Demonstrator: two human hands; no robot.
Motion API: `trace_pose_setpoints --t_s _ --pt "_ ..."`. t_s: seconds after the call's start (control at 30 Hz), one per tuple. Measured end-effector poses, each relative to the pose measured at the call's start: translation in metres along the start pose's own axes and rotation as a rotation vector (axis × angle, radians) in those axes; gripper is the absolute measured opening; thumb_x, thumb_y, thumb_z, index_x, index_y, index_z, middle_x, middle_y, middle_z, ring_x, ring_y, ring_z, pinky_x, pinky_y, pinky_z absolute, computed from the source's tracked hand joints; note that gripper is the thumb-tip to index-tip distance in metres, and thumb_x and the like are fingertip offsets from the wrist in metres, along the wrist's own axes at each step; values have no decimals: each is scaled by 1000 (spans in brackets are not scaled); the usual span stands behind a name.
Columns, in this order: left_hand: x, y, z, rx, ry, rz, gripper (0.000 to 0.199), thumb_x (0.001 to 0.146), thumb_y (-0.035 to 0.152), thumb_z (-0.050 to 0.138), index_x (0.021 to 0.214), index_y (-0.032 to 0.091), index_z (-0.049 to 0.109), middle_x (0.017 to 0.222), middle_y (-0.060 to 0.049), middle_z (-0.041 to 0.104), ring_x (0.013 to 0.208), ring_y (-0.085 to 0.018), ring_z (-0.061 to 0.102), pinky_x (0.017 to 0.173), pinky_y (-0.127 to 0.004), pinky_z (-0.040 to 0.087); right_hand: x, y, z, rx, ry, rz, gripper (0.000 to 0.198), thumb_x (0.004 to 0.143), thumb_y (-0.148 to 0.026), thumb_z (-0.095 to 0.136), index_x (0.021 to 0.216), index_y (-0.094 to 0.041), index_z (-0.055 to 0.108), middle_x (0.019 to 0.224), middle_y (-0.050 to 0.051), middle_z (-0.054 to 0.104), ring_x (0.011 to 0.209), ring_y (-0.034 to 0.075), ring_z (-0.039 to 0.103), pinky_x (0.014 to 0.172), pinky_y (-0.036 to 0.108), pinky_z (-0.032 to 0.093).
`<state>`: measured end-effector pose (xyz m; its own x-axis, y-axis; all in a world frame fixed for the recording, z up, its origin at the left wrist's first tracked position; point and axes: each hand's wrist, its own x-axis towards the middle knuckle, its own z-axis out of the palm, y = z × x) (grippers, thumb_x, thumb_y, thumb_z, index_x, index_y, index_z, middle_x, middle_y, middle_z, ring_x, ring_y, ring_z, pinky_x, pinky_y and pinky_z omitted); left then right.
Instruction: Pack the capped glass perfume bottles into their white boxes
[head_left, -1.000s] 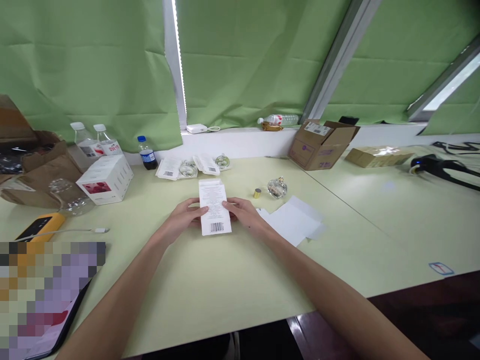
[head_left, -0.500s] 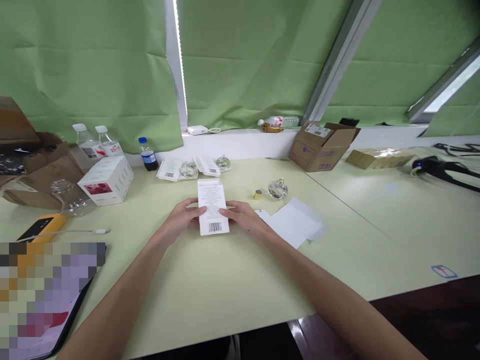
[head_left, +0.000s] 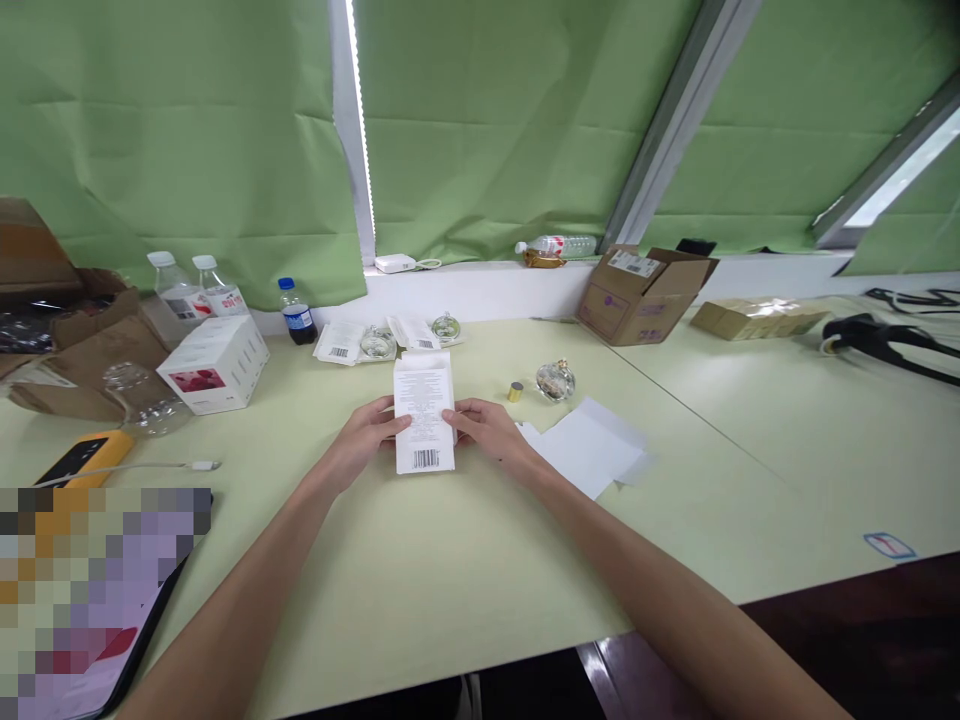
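Between my two hands is a small white carton (head_left: 424, 410) with printed text and a barcode, its top flap raised. My left hand (head_left: 366, 437) grips its left side, thumb on the printed face. On the right edge, my right hand (head_left: 486, 432) holds it the same way, with the other fingers partly hidden behind. To the right lie a small gold cap (head_left: 515, 391) and a clear round glass bottle (head_left: 555, 381). White paper or card sheets (head_left: 592, 446) rest beside my right forearm. Behind the carton are flattened white cartons (head_left: 341, 342) and more round glass bottles (head_left: 377, 342).
A white box (head_left: 214, 366), plastic bottles (head_left: 298, 312) and a yellow device (head_left: 94, 455) with a cable stand on the left. A pixelated tablet-like object (head_left: 82, 620) lies at front left. Farther right are an open cardboard box (head_left: 637, 297) and a black object (head_left: 885, 342).
The carton looks wider and more opened out, and its right side now shows. My right thumb has shifted to its right edge. The other things stay put.
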<state>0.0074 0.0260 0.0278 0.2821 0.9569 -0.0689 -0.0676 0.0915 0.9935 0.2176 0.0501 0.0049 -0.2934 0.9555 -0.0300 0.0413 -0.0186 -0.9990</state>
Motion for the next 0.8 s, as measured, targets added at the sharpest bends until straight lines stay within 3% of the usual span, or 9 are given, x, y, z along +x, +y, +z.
trace_pose_setpoints --t_s 0.23,0.53,0.8 --pt "0 0 1 -26 -39 -4 51 76 36 65 124 20 56 122 -12 62 109 -30 59 93 -45 45 2 7 -1 -110 23 7 40 70 -49 71 93 -17 66 95 8 72 80 21 67 64 29 52" --pt "1 -1 3 -33 -50 -13 53 73 36 69 122 20 59 118 -12 65 107 -30 61 91 -45 45 -2 5 -1 -113 -23 -33 43 73 -46 69 106 -18 66 102 8 70 86 22 66 68 31 53" --pt "1 -1 3 -39 -43 -13 51 75 37 67 122 21 59 120 -11 64 106 -29 61 91 -44 45 1 6 0 -96 -10 -11 43 72 -48 69 103 -17 66 100 8 71 84 22 66 66 30 53"
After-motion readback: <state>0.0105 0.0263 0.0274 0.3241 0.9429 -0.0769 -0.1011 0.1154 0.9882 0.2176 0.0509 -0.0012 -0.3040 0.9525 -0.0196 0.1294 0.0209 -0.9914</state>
